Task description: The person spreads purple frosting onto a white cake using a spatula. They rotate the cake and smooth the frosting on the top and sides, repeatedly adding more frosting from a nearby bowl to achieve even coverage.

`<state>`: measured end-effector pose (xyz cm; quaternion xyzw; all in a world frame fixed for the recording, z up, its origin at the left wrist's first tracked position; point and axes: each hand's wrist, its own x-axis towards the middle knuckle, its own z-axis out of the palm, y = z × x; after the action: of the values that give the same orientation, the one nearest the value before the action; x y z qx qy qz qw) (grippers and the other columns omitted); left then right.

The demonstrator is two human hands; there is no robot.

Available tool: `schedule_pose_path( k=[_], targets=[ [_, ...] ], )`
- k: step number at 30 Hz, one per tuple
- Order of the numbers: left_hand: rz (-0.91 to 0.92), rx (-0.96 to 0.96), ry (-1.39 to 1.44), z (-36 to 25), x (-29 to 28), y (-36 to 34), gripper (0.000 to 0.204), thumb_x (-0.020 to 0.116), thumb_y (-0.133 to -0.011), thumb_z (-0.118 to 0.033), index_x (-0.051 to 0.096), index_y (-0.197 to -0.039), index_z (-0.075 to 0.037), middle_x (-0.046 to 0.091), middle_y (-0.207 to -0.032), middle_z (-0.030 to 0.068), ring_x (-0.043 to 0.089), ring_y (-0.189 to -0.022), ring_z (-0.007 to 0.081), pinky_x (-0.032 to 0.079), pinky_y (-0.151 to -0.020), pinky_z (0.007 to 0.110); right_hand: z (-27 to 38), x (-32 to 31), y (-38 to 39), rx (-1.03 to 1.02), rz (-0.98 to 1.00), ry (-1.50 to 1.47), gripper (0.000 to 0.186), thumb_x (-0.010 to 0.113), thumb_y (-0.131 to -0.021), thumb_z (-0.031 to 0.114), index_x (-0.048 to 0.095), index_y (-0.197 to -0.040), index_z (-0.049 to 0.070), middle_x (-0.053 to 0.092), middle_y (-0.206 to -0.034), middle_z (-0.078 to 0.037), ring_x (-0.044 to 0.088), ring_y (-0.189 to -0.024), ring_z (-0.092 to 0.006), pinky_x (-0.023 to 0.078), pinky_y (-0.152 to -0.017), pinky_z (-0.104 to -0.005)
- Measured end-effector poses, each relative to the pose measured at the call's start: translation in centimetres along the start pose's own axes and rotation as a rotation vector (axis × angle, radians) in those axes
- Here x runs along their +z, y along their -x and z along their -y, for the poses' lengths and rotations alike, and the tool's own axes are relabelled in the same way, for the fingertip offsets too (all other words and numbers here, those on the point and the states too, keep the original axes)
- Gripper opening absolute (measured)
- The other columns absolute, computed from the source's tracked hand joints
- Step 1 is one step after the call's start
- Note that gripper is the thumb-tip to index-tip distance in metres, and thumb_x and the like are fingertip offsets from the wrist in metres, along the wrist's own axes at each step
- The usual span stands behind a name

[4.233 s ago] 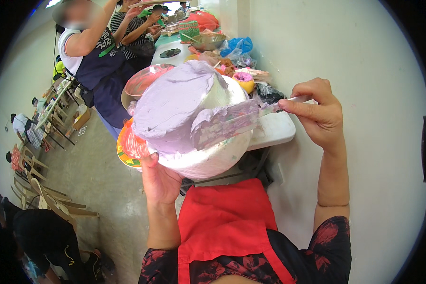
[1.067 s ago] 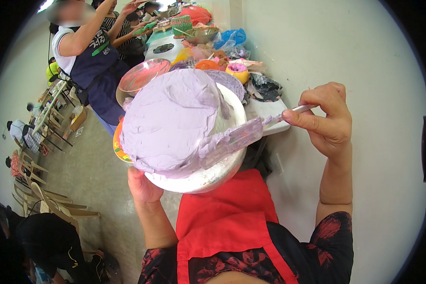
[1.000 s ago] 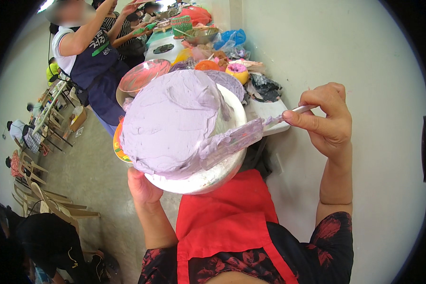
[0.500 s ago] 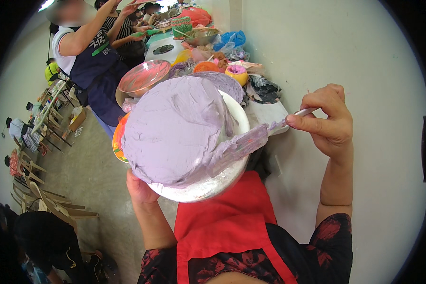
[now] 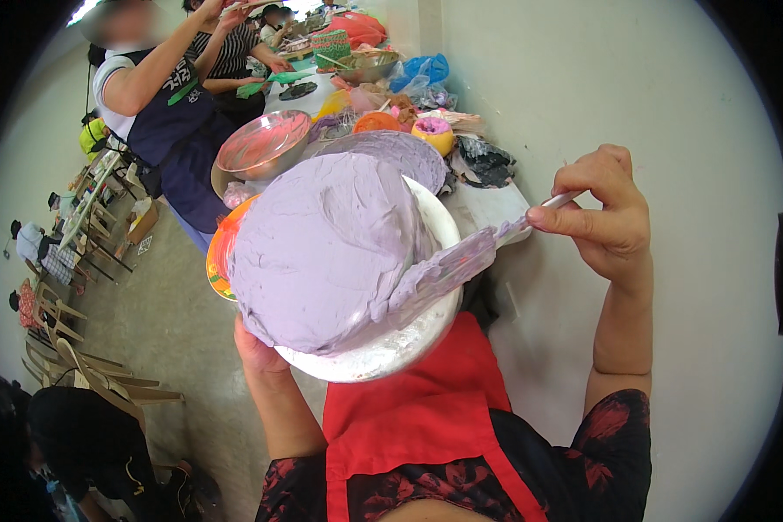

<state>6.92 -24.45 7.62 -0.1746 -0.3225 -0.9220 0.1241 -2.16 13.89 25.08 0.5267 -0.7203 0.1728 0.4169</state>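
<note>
A round cake (image 5: 322, 248) coated in lilac frosting sits on a white cake board (image 5: 391, 352), held up before me and tilted. My left hand (image 5: 259, 348) grips the board at its lower left edge; most of its fingers are hidden beneath. Pinched in my right hand (image 5: 605, 213) is the light handle of a spatula (image 5: 448, 271). Its clear blade is smeared with lilac frosting and lies along the cake's right side.
Behind the cake, a table carries a pink-smeared metal bowl (image 5: 265, 143), a lilac-smeared round tray (image 5: 400, 157), a yellow cup (image 5: 433, 135) and plastic bags (image 5: 422, 74). An orange plate (image 5: 224, 252) shows left. A co-worker in a navy apron (image 5: 178, 148) stands beyond. A wall rises at right.
The cake and board have shifted slightly down and right. The spatula's blade remains against the cake's side, its angle slightly changed. The co-worker's raised arms have moved a little.
</note>
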Motion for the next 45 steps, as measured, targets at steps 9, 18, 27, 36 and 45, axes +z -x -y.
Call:
schedule_pose_path(
  k=[9,18,27,36,45],
  targets=[
    [-0.172,-0.029,-0.118,0.5,-3.6,0.9,0.06,0.05,-0.092,-0.036,0.042,-0.136,0.004,0.051,-0.134,0.0182,0.054,-0.12,0.0305,0.044,-0.101,0.045,-0.5,0.0,0.4,0.003,0.02,-0.064,0.034,0.071,-0.059,0.002,0.077,-0.088,0.019,0.057,-0.082,0.002,0.053,-0.071,-0.0142,0.033,-0.078,-0.0321],
    [-0.153,-0.014,-0.163,0.2,-1.6,0.6,0.062,0.052,-0.09,-0.038,0.042,-0.136,0.003,0.052,-0.134,0.0176,0.054,-0.119,0.0304,0.044,-0.1,0.044,-1.6,0.1,1.2,0.016,0.044,-0.123,0.036,0.069,-0.061,-0.001,0.077,-0.089,0.019,0.059,-0.084,0.001,0.054,-0.073,-0.0142,0.034,-0.083,-0.032],
    [-0.158,0.018,-0.27,-0.4,-0.3,0.5,0.065,0.055,-0.088,-0.04,0.043,-0.135,0.003,0.053,-0.133,0.0169,0.055,-0.119,0.0303,0.044,-0.1,0.044,-2.7,-0.2,1.9,0.077,0.018,-0.151,0.034,0.069,-0.063,-0.003,0.077,-0.089,0.017,0.059,-0.084,0.001,0.051,-0.073,-0.0146,0.034,-0.081,-0.0306],
    [-0.131,-0.038,-0.117,-0.4,0.1,-0.1,0.066,0.06,-0.077,-0.028,0.046,-0.133,0.004,0.056,-0.129,0.0167,0.056,-0.116,0.0308,0.045,-0.099,0.044,-2.3,0.4,2.0,0.097,-0.016,-0.222,0.034,0.068,-0.061,-0.004,0.077,-0.087,0.016,0.059,-0.085,0.001,0.051,-0.074,-0.0153,0.034,-0.079,-0.0307],
    [-0.188,-0.071,-0.214,0.0,0.0,-0.1,0.07,0.06,-0.072,-0.025,0.044,-0.134,0.003,0.055,-0.131,0.0162,0.054,-0.118,0.0306,0.043,-0.101,0.044,-1.4,1.9,1.1,0.036,0.029,-0.196,0.039,0.067,-0.061,-0.003,0.077,-0.091,0.02,0.058,-0.085,0.001,0.053,-0.072,-0.0145,0.033,-0.083,-0.0323]
  ],
)
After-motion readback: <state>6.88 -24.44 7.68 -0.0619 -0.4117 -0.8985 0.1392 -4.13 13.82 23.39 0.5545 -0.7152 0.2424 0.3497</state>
